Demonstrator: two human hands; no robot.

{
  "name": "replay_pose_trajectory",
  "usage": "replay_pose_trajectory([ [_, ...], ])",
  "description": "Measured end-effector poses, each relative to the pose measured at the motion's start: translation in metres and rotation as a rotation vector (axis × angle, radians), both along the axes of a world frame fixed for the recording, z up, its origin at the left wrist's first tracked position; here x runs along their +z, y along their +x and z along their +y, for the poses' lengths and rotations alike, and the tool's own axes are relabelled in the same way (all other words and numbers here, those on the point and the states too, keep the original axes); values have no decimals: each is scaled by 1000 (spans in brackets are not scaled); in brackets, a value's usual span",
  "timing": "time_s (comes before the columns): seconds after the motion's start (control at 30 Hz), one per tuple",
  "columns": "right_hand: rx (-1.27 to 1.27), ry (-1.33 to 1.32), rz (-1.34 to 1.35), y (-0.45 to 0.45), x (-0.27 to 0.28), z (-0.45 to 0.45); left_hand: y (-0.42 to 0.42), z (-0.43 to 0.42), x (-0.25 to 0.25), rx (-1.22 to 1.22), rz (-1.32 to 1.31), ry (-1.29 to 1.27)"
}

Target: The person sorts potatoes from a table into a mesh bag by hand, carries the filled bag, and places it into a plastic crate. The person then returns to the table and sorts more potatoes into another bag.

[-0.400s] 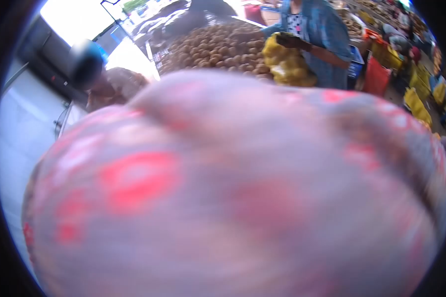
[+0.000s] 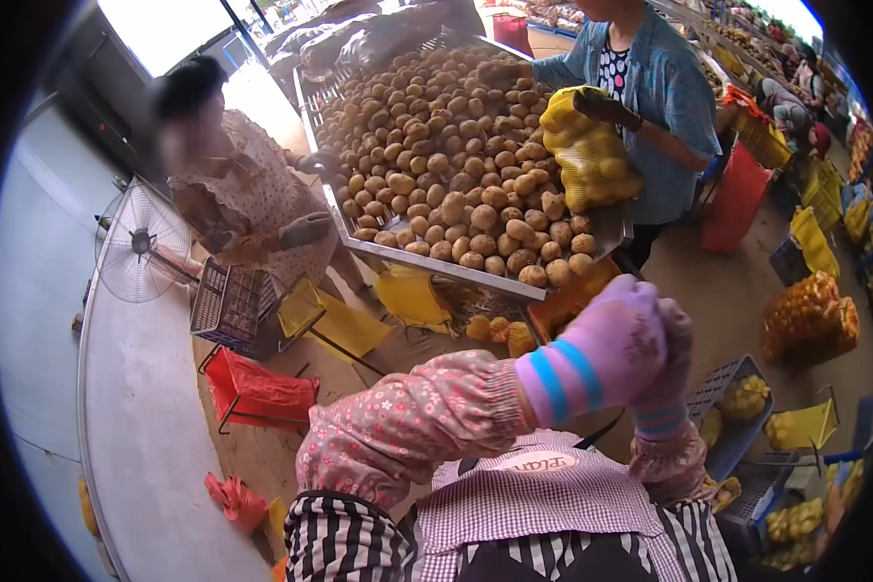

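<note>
My left hand [image 2: 601, 349], in a purple glove with blue stripes at the wrist and dark smudges on it, is closed in front of my chest. Right up against it is my right hand [image 2: 677, 354], in a matching glove and partly covered by the left. Its fingers look curled. Whether anything lies between the hands is hidden. Beyond them stands a metal-edged table [image 2: 446, 260] heaped with potatoes [image 2: 475, 165]. Flowered sleeves cover both my forearms, and I wear a checked apron [image 2: 543, 495].
Across the table a person in a blue shirt [image 2: 674, 87] holds a yellow mesh bag of potatoes [image 2: 587, 155]. Another person [image 2: 262, 179] stands at the left, near a fan [image 2: 144, 242] and a crate [image 2: 233, 306]. A red bag on a frame [image 2: 257, 388] and, at right, a blue crate [image 2: 737, 417] stand low.
Earlier a blurred flowered sleeve filled most of the view, close to the camera. Now the arms are lowered and both gloved hands are together in front of me.
</note>
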State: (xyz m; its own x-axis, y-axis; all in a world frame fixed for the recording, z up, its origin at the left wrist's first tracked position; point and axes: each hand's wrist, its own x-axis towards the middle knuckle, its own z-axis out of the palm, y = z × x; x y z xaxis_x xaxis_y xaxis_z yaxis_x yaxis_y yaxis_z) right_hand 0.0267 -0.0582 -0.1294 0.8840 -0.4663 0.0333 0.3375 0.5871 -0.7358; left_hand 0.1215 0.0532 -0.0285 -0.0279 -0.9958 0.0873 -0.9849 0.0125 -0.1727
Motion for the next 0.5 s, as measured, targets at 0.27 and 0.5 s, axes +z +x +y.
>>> replay_pose_trajectory([
  [0.27, 477, -178, 588, 154, -144, 59, 165, 175, -211, 508, 1041, -224],
  [0.5, -141, -1772, 597, 258, -186, 82, 288, 301, -287, 930, 1381, -428],
])
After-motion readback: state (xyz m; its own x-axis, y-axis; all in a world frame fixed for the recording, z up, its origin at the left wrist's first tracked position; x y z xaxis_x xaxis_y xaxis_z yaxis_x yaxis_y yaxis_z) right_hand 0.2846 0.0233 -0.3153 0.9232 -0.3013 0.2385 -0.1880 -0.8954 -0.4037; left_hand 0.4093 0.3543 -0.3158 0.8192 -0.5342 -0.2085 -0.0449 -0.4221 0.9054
